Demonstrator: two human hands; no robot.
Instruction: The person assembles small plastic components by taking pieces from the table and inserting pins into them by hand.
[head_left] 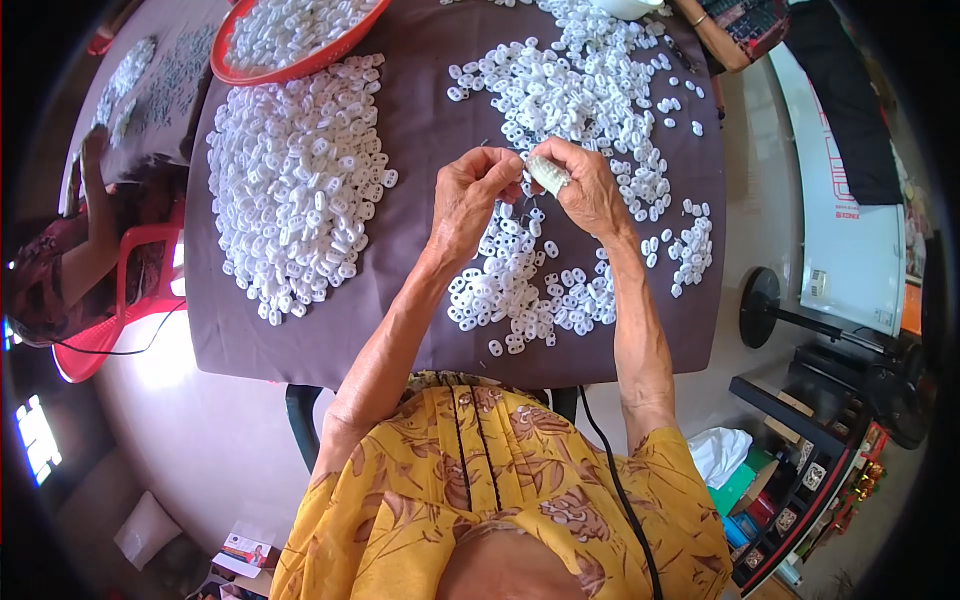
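Observation:
Both hands meet above the brown-covered table (420,110), over the heap of small white parts (560,95) on the right side. My left hand (474,190) is closed, thumb and fingers pinched together; what sits between the fingertips is too small to make out. Touching or nearly touching it, my right hand (583,190) is closed around a pale, whitish object (548,174) that sticks out toward the left hand. More loose white parts (510,285), each with two dark holes, lie just below the hands. To the left spreads a large pile of similar parts (290,190).
A red basin (300,72) full of white parts stands at the back left. Another person's arm (715,38) reaches in at the back right, near a white bowl (628,8). At far left a person (95,230) sits by a red chair (125,290) at another table.

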